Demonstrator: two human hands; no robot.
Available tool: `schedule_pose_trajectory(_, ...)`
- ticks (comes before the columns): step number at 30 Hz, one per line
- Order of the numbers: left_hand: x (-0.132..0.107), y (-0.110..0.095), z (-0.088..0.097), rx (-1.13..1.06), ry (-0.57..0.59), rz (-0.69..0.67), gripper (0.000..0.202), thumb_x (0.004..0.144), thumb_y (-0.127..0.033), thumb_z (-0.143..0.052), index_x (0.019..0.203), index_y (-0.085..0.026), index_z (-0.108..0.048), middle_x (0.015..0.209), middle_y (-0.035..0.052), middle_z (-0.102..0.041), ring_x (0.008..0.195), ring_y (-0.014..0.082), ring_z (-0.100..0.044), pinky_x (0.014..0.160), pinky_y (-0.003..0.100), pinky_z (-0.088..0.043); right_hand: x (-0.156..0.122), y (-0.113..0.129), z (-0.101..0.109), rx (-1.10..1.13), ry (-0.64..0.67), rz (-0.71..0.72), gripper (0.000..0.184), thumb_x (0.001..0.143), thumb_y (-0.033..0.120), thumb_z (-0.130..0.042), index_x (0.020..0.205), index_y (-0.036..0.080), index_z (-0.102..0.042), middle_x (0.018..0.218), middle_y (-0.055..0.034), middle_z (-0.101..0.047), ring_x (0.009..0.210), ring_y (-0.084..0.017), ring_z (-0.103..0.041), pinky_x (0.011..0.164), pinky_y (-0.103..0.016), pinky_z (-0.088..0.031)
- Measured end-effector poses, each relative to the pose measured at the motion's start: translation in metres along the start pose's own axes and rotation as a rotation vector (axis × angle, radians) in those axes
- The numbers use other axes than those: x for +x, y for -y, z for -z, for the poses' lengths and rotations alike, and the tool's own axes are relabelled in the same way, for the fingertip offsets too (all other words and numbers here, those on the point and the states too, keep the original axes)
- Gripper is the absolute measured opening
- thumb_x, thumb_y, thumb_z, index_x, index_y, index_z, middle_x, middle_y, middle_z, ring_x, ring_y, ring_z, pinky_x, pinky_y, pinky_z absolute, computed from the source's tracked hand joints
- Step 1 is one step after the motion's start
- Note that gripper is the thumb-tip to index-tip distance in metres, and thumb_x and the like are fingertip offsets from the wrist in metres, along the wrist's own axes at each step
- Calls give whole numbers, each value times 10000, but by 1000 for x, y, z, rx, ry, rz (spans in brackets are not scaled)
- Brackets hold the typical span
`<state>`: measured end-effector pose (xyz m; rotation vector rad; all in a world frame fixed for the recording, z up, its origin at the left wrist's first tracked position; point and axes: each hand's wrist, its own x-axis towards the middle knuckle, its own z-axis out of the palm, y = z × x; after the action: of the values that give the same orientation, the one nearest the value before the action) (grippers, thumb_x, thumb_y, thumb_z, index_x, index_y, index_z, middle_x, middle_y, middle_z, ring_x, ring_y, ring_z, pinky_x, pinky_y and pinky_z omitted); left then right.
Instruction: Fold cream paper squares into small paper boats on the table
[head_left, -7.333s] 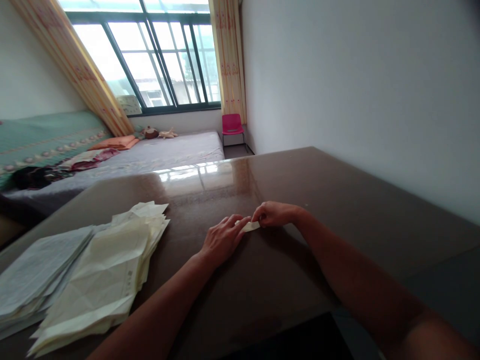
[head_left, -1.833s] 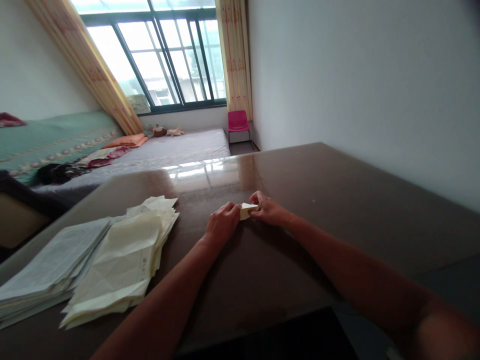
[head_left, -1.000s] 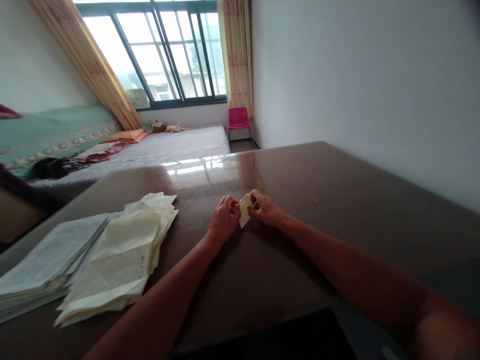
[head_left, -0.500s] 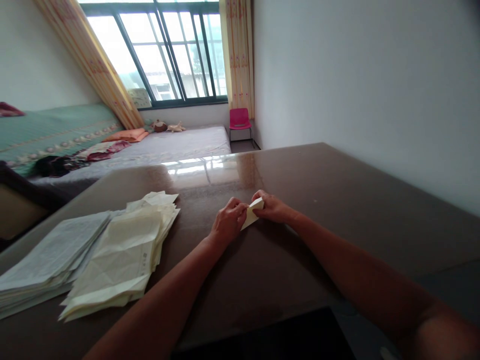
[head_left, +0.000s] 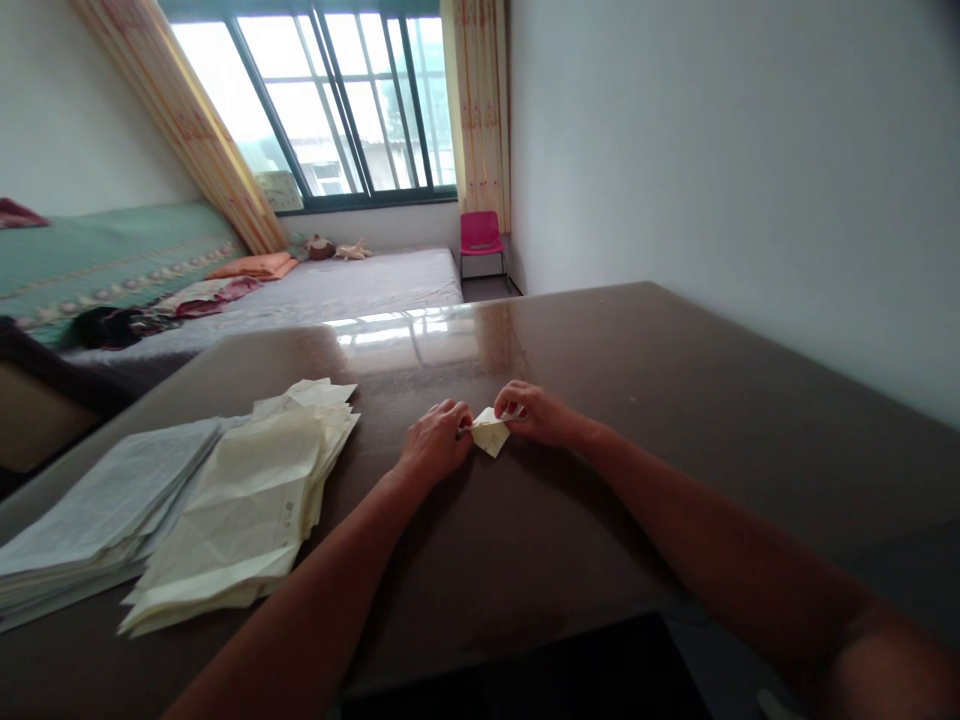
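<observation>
Folded paper [head_left: 489,433] lower, amid open table [head_left: 675,400]

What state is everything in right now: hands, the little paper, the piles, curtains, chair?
left hand, pinching the small paper's left end.
right hand, pinching its right end.
small paper, folded, between both hands just at the table top.
cream sheet pile, creased, fanned unevenly, lying flat, untouched.
grey sheet pile, stacked flat beside it.
curtains, drawn aside.
pink chair, upright by the wall.
</observation>
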<state>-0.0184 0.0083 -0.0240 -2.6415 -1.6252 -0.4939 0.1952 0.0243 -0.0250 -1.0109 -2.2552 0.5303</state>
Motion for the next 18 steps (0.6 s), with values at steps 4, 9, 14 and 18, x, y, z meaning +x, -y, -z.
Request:
schedule_pose_trajectory(4, -2, 5, 4, -10, -13, -88, 182, 797, -239, -531, 968, -253, -590, 978, 35, -584, 941, 206, -541, 724, 284, -449, -3, 1, 3, -8, 97, 11, 190, 701, 66, -605, 859, 168, -636, 899, -20, -554, 728, -103, -546, 686, -218, -435)
schedule_pose_trajectory(9, -1, 9, 8, -87, 6, -296, 178, 860, -213, -469, 955, -260, -611, 996, 18, -605, 966, 181, -535, 789, 272, -453, -4, -3, 9, -30, 157, 41, 225, 707, 40, -570, 863, 175, -661, 886, -12, -555, 706, -96, -541, 678, -208, -430)
schedule_pose_trajectory(14, -2, 12, 11, -53, 62, -352, 207, 895, -218, -443, 932, -251, -644, 975, 20, -627, 923, 167, -561, 758, 260, -449, -4, -4, 14, -106, 218, 94, 223, 731, 51, -556, 853, 178, -692, 863, -18, -583, 719, -110, -550, 693, -221, -423)
schedule_pose_trajectory(18, -2, 10, 15, -16, 109, -374, 254, 921, -237, -414, 936, -242, -668, 938, 37, -637, 898, 168, -571, 736, 259, -454, -4, -4, 18, -139, 256, 97, 231, 737, 65, -560, 863, 181, -715, 868, -30, -608, 745, -127, -567, 706, -229, -430)
